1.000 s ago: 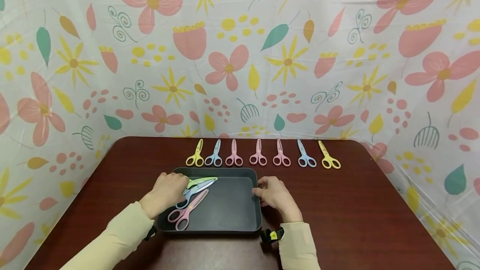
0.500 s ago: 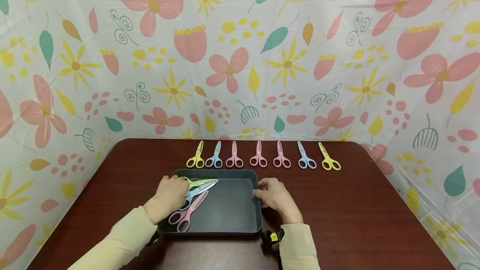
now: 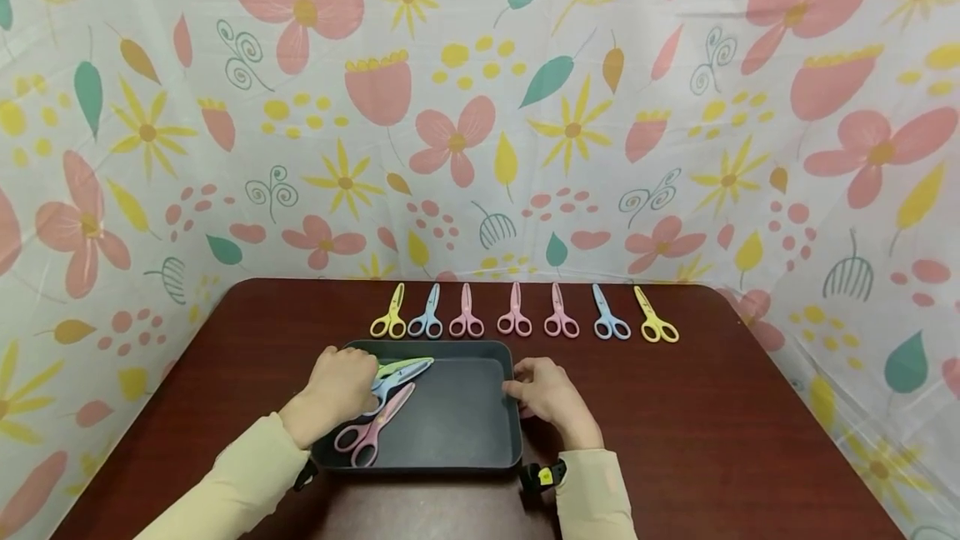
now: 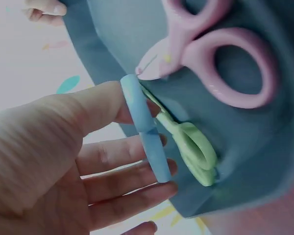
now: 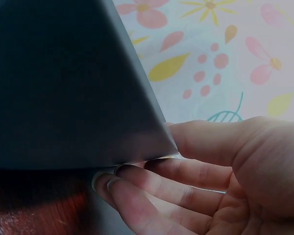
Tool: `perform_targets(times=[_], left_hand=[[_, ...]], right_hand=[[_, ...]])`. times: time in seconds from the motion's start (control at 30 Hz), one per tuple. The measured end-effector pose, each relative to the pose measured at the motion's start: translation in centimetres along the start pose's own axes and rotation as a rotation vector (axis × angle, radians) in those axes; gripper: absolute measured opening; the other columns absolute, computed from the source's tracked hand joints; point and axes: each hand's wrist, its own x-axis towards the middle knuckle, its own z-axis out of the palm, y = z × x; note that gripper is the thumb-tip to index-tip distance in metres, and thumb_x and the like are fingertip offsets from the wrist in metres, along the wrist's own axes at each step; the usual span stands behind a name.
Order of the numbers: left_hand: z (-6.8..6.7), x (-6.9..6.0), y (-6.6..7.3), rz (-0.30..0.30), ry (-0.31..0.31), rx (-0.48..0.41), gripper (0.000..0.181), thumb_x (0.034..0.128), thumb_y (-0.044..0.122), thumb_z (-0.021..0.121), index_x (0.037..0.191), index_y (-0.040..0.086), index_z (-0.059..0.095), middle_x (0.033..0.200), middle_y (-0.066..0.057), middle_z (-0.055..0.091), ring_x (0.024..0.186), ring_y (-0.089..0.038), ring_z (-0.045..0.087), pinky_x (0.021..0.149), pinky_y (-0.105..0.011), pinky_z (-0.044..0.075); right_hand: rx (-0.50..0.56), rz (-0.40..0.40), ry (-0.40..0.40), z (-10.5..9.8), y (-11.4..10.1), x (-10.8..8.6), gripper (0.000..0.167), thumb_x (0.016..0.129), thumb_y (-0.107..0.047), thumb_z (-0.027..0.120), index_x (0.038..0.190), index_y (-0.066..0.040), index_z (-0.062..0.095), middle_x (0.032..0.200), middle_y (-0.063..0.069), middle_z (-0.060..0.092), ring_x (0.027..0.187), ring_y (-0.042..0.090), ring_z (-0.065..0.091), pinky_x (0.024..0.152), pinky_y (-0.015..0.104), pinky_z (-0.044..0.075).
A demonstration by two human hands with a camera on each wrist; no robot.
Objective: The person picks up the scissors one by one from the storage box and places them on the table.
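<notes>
Head view: a flowered curtain point(image 3: 457, 65) hangs behind a reddish-brown table point(image 3: 712, 415). On it sits a dark grey tray point(image 3: 457, 419), its right rim gripped by the right hand point(image 3: 552, 394). At its left end, the left hand point(image 3: 337, 383) pinches blue scissors point(image 4: 152, 144) beside green scissors point(image 4: 188, 159) and pink scissors point(image 4: 193, 56) in the tray. Seven more scissors point(image 3: 514, 309) line up behind.
</notes>
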Motion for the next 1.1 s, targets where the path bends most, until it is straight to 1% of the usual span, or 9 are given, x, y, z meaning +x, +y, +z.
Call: perform_targets(times=[0.1,0.23,0.37,0.47,0.63,0.87,1.0,1.1], left_hand=[[-0.6,0.1,0.1,0.009,0.023,0.002,0.038,0.0678,0.02,0.078,0.052,0.016,0.044,0.055,0.003,0.04,0.053,-0.016,0.04,0.055,-0.038,0.035],[-1.2,0.6,0.4,0.016,0.054,-0.013,0.042,0.068,0.021,0.079,0.048,0.017,0.043,0.051,0.004,0.037,0.05,-0.014,0.037,0.054,-0.036,0.031],[-1.9,0.9,0.5,0.022,0.067,-0.039,0.046,0.0685,0.024,0.081,0.046,0.018,0.042,0.046,0.006,0.033,0.047,-0.014,0.037,0.053,-0.035,0.031],[-2.2,1.1,0.5,0.021,0.08,-0.058,0.046,0.0691,0.026,0.081,0.044,0.019,0.043,0.044,0.009,0.028,0.046,-0.012,0.034,0.051,-0.033,0.029],[-2.1,1.8,0.2,0.026,0.122,-0.1,0.049,0.0709,0.027,0.08,0.042,0.02,0.041,0.043,0.013,0.018,0.044,-0.01,0.025,0.048,-0.031,0.022],[-1.9,2.8,-0.6,0.003,0.149,-0.126,0.046,0.0707,0.027,0.079,0.043,0.02,0.043,0.041,0.012,0.023,0.042,-0.011,0.031,0.047,-0.031,0.021],[-1.6,3.3,-1.1,0.004,0.204,-0.138,0.046,0.0694,0.02,0.076,0.042,0.02,0.039,0.042,0.012,0.019,0.042,-0.01,0.025,0.047,-0.03,0.019],[-1.3,3.6,-1.7,-0.012,0.236,-0.153,0.048,0.0696,0.017,0.074,0.042,0.02,0.035,0.043,0.013,0.015,0.042,-0.009,0.021,0.046,-0.03,0.016]], right_hand=[[0.008,-0.002,0.0,0.1,-0.1,0.0,0.036,0.088,-0.012,0.071,0.117,0.008,0.062,0.082,0.008,0.066,0.062,0.021,0.067,0.061,0.037,0.056],[0.013,-0.009,0.007,0.0,-0.1,0.1,0.035,0.088,-0.011,0.071,0.116,0.007,0.062,0.082,0.008,0.067,0.062,0.021,0.067,0.061,0.038,0.056],[0.017,0.003,0.001,0.0,-0.2,0.1,0.035,0.089,-0.012,0.071,0.117,0.007,0.061,0.083,0.008,0.067,0.062,0.021,0.067,0.061,0.037,0.055],[0.013,0.009,0.001,0.1,-0.1,0.1,0.035,0.089,-0.012,0.071,0.117,0.007,0.061,0.083,0.008,0.066,0.062,0.021,0.067,0.061,0.037,0.055],[0.015,0.011,0.003,0.1,0.0,0.1,0.035,0.088,-0.012,0.071,0.117,0.007,0.062,0.083,0.008,0.066,0.062,0.021,0.066,0.061,0.037,0.055],[0.04,0.004,-0.015,0.2,0.1,0.1,0.034,0.089,-0.011,0.071,0.116,0.007,0.062,0.084,0.009,0.067,0.062,0.021,0.066,0.061,0.038,0.055],[0.034,0.004,-0.021,0.1,0.2,0.1,0.036,0.088,-0.013,0.071,0.117,0.007,0.061,0.083,0.009,0.067,0.061,0.022,0.067,0.061,0.039,0.055],[0.028,0.001,-0.018,-0.1,0.2,0.1,0.038,0.088,-0.014,0.071,0.118,0.007,0.061,0.083,0.008,0.067,0.062,0.023,0.067,0.062,0.038,0.055]])
